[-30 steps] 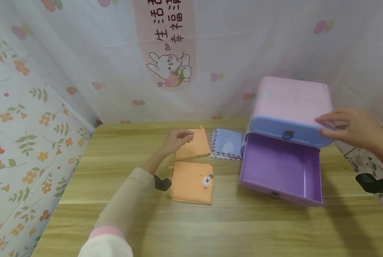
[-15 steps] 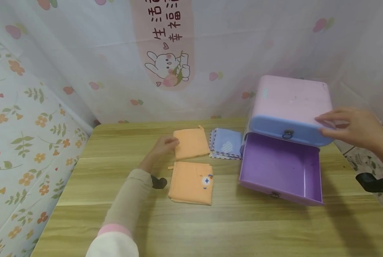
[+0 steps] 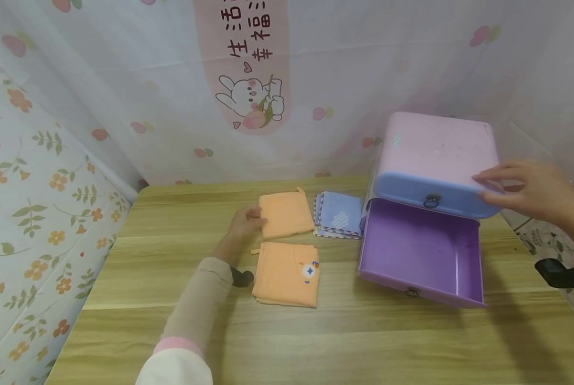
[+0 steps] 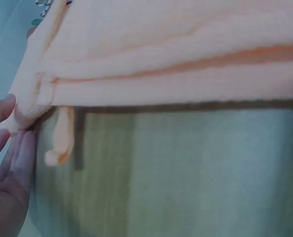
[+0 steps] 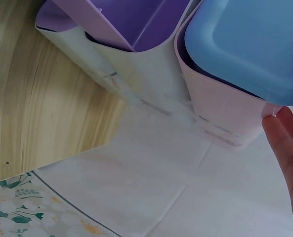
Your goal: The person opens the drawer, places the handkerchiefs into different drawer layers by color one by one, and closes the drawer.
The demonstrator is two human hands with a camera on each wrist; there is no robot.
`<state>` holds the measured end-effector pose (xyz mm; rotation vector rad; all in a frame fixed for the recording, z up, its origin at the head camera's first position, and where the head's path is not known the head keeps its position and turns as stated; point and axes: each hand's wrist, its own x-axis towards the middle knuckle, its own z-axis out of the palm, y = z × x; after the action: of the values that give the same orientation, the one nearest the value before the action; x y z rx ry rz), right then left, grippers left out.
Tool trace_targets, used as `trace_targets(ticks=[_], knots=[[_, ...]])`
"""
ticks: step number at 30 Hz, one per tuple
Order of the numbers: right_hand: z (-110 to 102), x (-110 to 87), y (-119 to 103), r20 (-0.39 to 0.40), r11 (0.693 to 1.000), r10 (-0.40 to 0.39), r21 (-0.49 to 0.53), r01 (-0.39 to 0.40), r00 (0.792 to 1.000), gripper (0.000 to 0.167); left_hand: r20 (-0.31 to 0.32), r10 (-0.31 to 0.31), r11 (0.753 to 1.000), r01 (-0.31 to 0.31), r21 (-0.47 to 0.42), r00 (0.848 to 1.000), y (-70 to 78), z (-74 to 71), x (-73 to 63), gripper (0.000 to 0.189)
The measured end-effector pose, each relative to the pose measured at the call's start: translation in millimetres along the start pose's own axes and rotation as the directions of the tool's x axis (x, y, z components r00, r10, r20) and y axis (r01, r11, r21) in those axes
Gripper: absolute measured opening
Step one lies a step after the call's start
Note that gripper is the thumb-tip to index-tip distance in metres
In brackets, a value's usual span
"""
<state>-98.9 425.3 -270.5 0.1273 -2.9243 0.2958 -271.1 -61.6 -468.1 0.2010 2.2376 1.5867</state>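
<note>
A folded orange towel [image 3: 286, 215] lies at the back of the table. My left hand [image 3: 245, 223] pinches its left edge, thumb above and fingers lower in the left wrist view. Just in front lies another folded orange towel [image 3: 287, 275] with a bear face; its edge and hanging loop fill much of the left wrist view. My right hand [image 3: 537, 188] rests on the right front corner of a drawer box [image 3: 438, 144] with a pink top, fingers on top and thumb near the blue upper drawer [image 3: 407, 191]. The purple lower drawer [image 3: 419, 240] is pulled out, nothing inside.
Folded blue cloths [image 3: 340, 214] with checked edges lie between the back towel and the drawer box. Behind the wooden table [image 3: 287, 342] hangs a white printed curtain [image 3: 344, 69]. A flower-patterned cloth [image 3: 37, 224] covers the left side.
My left hand has drawn back leftward from above the back orange towel and come down to its left edge. The right hand stays on the drawer box.
</note>
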Motion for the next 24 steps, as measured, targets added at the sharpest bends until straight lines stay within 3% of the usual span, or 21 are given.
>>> trace_targets(ticks=[6, 10, 16, 21, 24], knots=[[-1.1, 0.0, 0.8, -0.003, 1.000, -0.002, 0.020, 0.002, 1.000, 0.036, -0.113, -0.057, 0.990, 0.042, -0.132, 0.992, 2.8, 11.1, -0.7, 0.049], [-1.0, 0.3, 1.6, -0.007, 1.000, -0.007, 0.022, 0.007, 1.000, 0.035, -0.141, -0.065, 0.982, 0.038, -0.187, 0.988, 5.3, 15.1, -2.6, 0.050], [-0.1, 1.0, 3.6, -0.041, 0.999, -0.048, 0.001, 0.048, 0.998, 0.034, -0.121, -0.104, 0.984, 0.084, -0.158, 0.987, 8.8, 16.2, -4.1, 0.048], [0.2, 1.5, 3.3, -0.053, 0.998, -0.056, -0.003, 0.056, 0.997, 0.034, -0.095, -0.152, 0.965, 0.127, -0.229, 0.984, 12.0, 16.5, -5.2, 0.041], [0.4, 1.4, 2.7, -0.042, 0.999, -0.044, -0.001, 0.044, 0.998, 0.035, -0.072, -0.126, 0.968, 0.107, -0.226, 0.989, 12.4, 15.6, -5.3, 0.039]])
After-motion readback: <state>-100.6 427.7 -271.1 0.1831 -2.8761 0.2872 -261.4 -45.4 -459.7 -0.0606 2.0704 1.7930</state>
